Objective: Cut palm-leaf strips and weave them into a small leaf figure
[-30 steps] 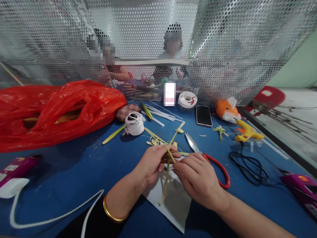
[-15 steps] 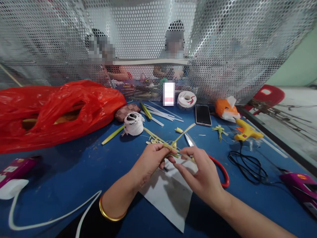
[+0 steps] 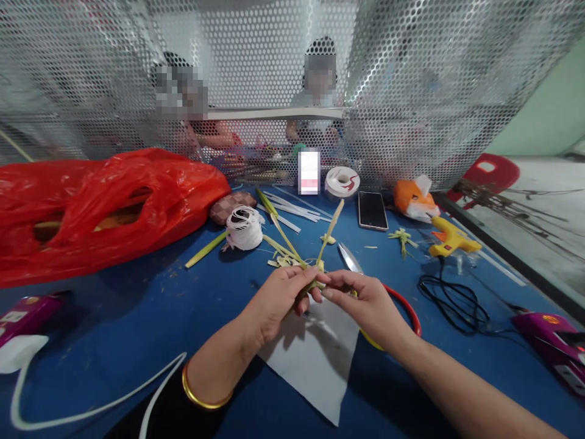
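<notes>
My left hand (image 3: 286, 291) is closed on pale green leaf strips (image 3: 289, 241) over a white sheet (image 3: 315, 363). Two strip ends rise from the fingers in a V, one leaning left and one (image 3: 329, 230) leaning right. The fingertips of my right hand (image 3: 359, 300) pinch the same strips where they cross, touching my left fingertips. Scissors (image 3: 351, 257) with red and yellow handles lie partly under my right hand. Yellowish scraps (image 3: 286, 260) are just beyond my left hand.
A red plastic bag (image 3: 183, 189) fills the left. White string (image 3: 245, 228), a ribbon roll (image 3: 342, 182), a phone (image 3: 372, 210) and a yellow glue gun (image 3: 452, 236) with black cord lie around. Behind a perforated screen (image 3: 256, 67) are two people. A white cable (image 3: 82, 417) runs front left.
My right hand's fingers have closed in toward my left hand. The right strip stands more upright, and a second strip end now rises to the left.
</notes>
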Available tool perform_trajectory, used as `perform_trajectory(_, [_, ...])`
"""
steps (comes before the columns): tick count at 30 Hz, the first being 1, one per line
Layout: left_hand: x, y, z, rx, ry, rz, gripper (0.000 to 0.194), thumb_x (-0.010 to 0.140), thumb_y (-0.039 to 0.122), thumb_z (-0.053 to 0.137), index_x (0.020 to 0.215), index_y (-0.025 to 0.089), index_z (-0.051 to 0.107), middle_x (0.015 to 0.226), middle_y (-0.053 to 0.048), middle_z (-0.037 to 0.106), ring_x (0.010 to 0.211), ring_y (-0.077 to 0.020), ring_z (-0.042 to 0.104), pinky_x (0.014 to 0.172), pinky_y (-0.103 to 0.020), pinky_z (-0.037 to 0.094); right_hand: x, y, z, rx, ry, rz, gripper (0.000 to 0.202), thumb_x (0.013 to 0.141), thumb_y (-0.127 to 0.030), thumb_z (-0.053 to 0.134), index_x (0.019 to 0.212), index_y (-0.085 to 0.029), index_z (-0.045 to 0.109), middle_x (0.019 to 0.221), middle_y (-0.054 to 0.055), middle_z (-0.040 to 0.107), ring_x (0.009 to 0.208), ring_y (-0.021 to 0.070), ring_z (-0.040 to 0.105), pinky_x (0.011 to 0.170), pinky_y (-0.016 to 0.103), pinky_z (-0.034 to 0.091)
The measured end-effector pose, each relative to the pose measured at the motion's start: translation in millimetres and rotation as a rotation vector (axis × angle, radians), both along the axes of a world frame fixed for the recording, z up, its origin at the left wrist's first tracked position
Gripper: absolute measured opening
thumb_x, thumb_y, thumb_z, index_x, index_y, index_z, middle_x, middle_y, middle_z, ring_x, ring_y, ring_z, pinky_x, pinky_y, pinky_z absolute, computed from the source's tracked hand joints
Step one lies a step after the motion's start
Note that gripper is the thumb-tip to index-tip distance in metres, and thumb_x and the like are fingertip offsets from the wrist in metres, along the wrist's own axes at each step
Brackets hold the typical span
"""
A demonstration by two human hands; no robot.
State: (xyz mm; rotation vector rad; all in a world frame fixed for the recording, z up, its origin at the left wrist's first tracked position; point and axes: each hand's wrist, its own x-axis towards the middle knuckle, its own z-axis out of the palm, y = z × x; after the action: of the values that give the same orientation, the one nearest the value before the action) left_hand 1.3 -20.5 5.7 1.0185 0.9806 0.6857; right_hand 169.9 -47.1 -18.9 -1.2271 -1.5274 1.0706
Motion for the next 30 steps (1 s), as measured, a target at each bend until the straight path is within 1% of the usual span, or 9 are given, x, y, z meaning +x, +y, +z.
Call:
perform_trajectory(3, [0.6,-1.0,1.4,0.014,0.005,0.003,0.032,0.088,0.041,0.057,0.094,0.014,0.071,0.066,-0.001,0.060,0.044,-0.0042,0.041,0.046,-0.020,0.027,2.5,-0.1,-0.8,0.086,-0.120,0.006,0.015,0.083,-0.030,0.065,0.077,-0.020,0.073,0.073,0.002,0.071,0.068,0.0161,0.063,0.064,0.028,0.049])
perform_trajectory(6, [0.8,-1.3,1.9,0.045,-0.009,-0.011,0.032,0.088,0.042,0.057,0.099,0.014,0.069,0.065,0.000,0.061,0.044,-0.0044,0.043,0.046,-0.020,0.028,2.5,-0.8,-0.4,0.147,-0.166,0.014,0.015,0.083,-0.025,0.063,0.071,-0.020,0.071,0.070,0.001,0.069,0.065,0.0148,0.061,0.060,0.026,0.047])
perform_trajectory(9, [1.0,-1.7,2.9,0.056,-0.006,-0.038,0.034,0.088,0.044,0.056,0.097,0.013,0.069,0.062,-0.001,0.063,0.043,-0.0050,0.044,0.045,-0.020,0.029,-0.6,-3.1,0.1,0.215,-0.207,-0.030,0.018,0.083,-0.021,0.061,0.065,-0.019,0.064,0.063,-0.001,0.063,0.059,0.0126,0.057,0.057,0.024,0.045])
perform_trajectory(11, [1.1,-2.0,3.3,0.031,0.000,-0.046,0.033,0.087,0.044,0.058,0.096,0.013,0.068,0.062,-0.002,0.065,0.041,-0.0054,0.046,0.044,-0.019,0.030,-3.1,-5.0,-0.9,0.260,-0.252,-0.066,0.020,0.083,-0.021,0.060,0.063,-0.020,0.061,0.060,-0.002,0.058,0.055,0.0119,0.053,0.054,0.023,0.042])
perform_trajectory(15, [1.3,-3.1,2.2,-0.056,-0.037,-0.058,0.031,0.082,0.043,0.065,0.092,0.014,0.066,0.067,-0.004,0.069,0.039,-0.0063,0.052,0.040,-0.018,0.030,-5.9,-8.1,-5.7,0.367,-0.378,-0.112,0.023,0.086,-0.025,0.062,0.064,-0.019,0.057,0.058,-0.003,0.056,0.056,0.0124,0.051,0.058,0.026,0.037])
perform_trajectory(19, [1.5,-3.5,0.1,-0.126,-0.102,-0.020,0.028,0.081,0.039,0.068,0.090,0.014,0.065,0.072,-0.005,0.070,0.040,-0.0069,0.057,0.040,-0.017,0.033,-5.8,-9.6,-9.6,0.476,-0.495,-0.137,0.021,0.088,-0.024,0.059,0.067,-0.020,0.056,0.060,-0.002,0.056,0.059,0.0130,0.051,0.063,0.028,0.034])
perform_trajectory(24, [0.9,-3.0,-1.9,-0.220,-0.167,-0.039,0.022,0.083,0.035,0.066,0.091,0.014,0.064,0.075,-0.005,0.071,0.041,-0.0067,0.057,0.040,-0.017,0.036,-6.5,-10.3,-12.0,0.528,-0.564,-0.169,0.021,0.087,-0.020,0.055,0.066,-0.019,0.056,0.057,-0.002,0.054,0.058,0.0136,0.051,0.064,0.029,0.034])
perform_trajectory(28, [1.3,-3.5,-2.6,-0.261,-0.163,-0.078,0.023,0.084,0.038,0.065,0.086,0.015,0.060,0.077,-0.005,0.072,0.043,-0.0073,0.059,0.040,-0.016,0.037,-7.7,-11.4,-14.1,0.559,-0.582,-0.170,0.016,0.086,-0.021,0.057,0.070,-0.019,0.059,0.060,-0.001,0.060,0.060,0.0151,0.055,0.063,0.029,0.034])
perform_trajectory(30, [1.7,-3.6,-2.5,-0.273,-0.155,-0.089,0.024,0.084,0.039,0.064,0.084,0.015,0.059,0.073,-0.004,0.070,0.042,-0.0070,0.058,0.039,-0.016,0.036,-8.2,-12.2,-13.9,0.558,-0.561,-0.158,0.018,0.087,-0.021,0.057,0.068,-0.019,0.058,0.059,-0.001,0.059,0.059,0.0145,0.054,0.063,0.029,0.035])
